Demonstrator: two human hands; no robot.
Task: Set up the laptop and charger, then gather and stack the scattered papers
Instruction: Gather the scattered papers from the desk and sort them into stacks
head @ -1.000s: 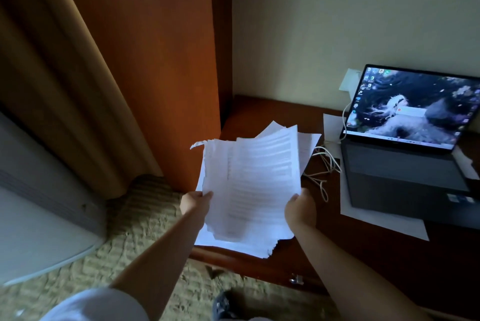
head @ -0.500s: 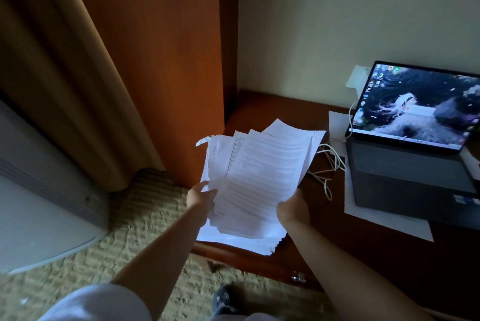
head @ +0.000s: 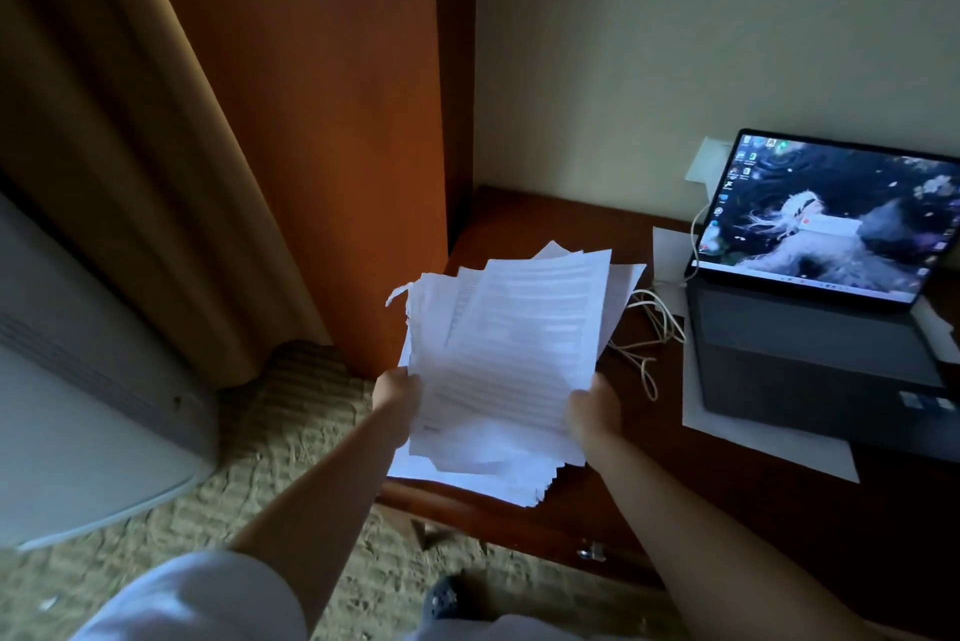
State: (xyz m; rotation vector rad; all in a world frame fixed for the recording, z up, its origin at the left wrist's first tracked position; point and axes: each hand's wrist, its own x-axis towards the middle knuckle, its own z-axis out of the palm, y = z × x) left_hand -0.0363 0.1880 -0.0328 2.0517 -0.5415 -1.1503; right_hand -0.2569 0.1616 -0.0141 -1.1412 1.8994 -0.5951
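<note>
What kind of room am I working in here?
Probably a hotel room or bedroom: a wooden desk against the wall, a heavy curtain, patterned carpet, and an open laptop.

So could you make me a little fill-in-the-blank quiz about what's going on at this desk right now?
1. Both hands, the left hand and the right hand, grip a sheaf of ____.
2. The laptop on the desk has its lid ____.
3. The laptop rests on a white ____.
4. The cable lying beside the laptop is ____ in colour.

Missing words: papers; open; sheet of paper; white
</note>
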